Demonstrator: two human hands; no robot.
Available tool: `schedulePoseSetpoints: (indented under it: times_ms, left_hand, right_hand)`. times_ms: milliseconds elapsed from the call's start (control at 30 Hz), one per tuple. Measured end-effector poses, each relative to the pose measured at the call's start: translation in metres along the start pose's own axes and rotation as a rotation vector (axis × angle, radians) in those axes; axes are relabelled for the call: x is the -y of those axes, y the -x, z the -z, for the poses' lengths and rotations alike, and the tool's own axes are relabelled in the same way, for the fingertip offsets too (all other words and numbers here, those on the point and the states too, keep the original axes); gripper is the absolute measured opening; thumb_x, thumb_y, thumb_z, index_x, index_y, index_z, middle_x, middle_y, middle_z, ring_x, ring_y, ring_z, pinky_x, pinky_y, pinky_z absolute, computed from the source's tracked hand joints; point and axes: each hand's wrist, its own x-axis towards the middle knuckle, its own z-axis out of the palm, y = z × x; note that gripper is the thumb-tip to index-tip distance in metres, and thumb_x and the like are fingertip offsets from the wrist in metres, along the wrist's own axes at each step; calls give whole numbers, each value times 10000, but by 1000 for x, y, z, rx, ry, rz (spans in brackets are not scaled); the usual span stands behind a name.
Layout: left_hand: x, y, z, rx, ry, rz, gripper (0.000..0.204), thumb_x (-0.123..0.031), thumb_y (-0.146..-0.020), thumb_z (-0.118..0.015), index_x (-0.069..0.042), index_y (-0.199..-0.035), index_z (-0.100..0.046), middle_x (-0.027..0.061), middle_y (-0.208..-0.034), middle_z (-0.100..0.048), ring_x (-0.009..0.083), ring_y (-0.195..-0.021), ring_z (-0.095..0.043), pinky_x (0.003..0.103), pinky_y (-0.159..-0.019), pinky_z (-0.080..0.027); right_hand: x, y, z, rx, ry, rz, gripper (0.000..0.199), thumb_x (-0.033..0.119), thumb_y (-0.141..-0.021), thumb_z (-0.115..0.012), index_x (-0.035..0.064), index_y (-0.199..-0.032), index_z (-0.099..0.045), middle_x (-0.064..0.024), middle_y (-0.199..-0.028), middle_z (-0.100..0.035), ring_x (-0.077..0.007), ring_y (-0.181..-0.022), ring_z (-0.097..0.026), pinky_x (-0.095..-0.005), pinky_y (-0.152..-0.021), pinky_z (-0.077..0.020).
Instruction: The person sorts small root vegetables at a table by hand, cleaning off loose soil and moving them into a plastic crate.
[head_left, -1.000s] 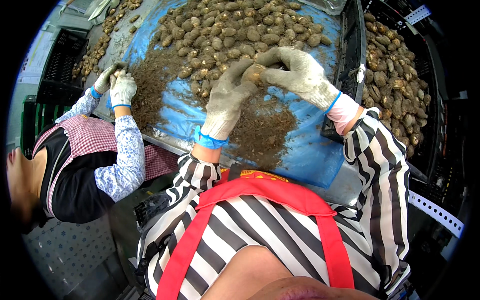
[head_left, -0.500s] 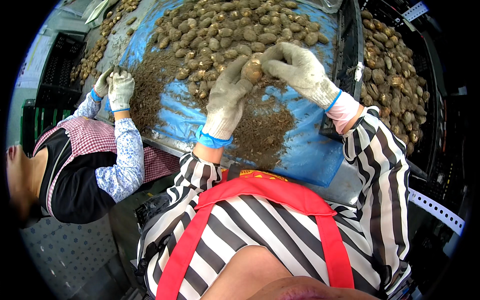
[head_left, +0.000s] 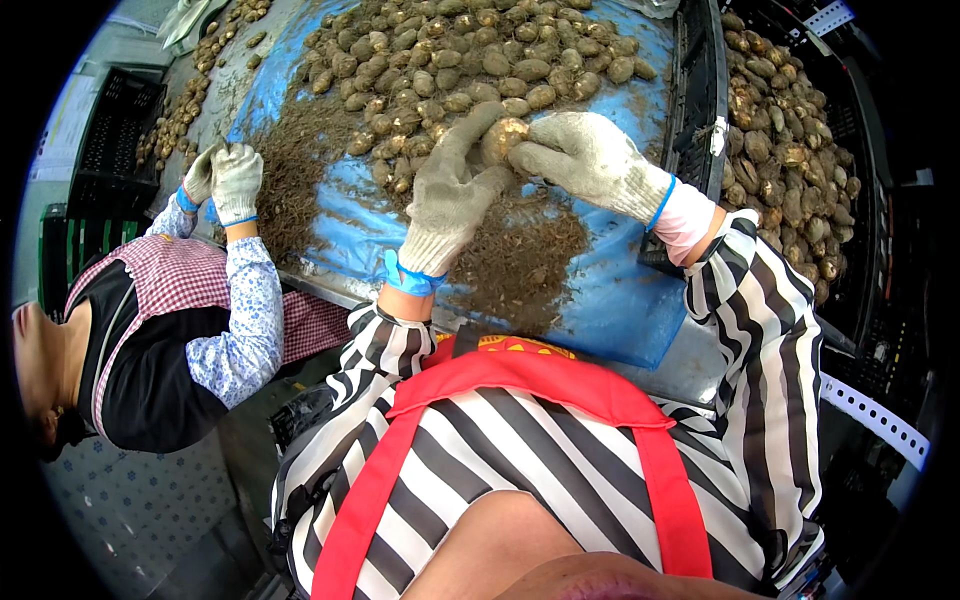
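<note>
In the head view, the left hand (head_left: 450, 195) grips a brown tuber (head_left: 505, 137) at the frame's upper centre; the right hand (head_left: 597, 157) pinches its right side. Apparently it is being cleaned, which calls for steady turning. Its paler end faces upward; fingers obscure the long axis.

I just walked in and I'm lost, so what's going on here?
The person's gloved left hand holds a brown root vegetable, with the right hand touching it too. Beyond lies a heap of similar ones on blue plastic sheeting; loose brown debris lies nearer. To the left, a co-worker's gloved hands are close together.
</note>
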Motion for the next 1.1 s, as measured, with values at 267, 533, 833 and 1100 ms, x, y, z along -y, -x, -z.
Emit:
schedulePoseSetpoints:
  times_ms: [267, 533, 833, 1100]
  left_hand:
    - [2, 3, -3, -62, 104, -16, 687, 21, -846, -668, 16, -1498, -450, 157, -1399, -582, 200, -1193, -623, 319, -998, -533]
    - [-1, 5, -5, -50, 106, 35, 698, -43, -842, -670, 43, -1496, -441, 156, -1401, -577, 220, -1272, -573, 344, -1064, -481]
    - [28, -15, -4, -99, 446, 69, 605, 2, -946, -576, 42, -1519, -388, 163, -1391, -567, 219, -1216, -601, 319, -1023, -518]
    - [22, -14, 0, -53, 421, 87, 679, -69, -914, -608, 40, -1538, -367, 200, -1485, -492, 276, -1341, -523, 393, -1134, -446]
  right_hand:
    - [4, 1, 0, -33, -361, -246, 333, 285, -939, -724, 22, -1144, -715, -130, -991, -742, -227, -936, -709, -357, -861, -554]
    - [7, -2, 0, -252, -218, -88, 358, 256, -899, -740, 52, -1191, -703, -159, -1070, -731, -273, -972, -723, -367, -858, -558]
    - [8, -4, 3, 254, -241, -198, 306, 299, -922, -705, 18, -1039, -722, -147, -961, -729, -250, -916, -703, -388, -827, -543]
    - [11, -11, 11, 114, -44, -359, 356, 389, -946, -707, 39, -1012, -729, -111, -842, -681, -199, -793, -646, -362, -734, -510]
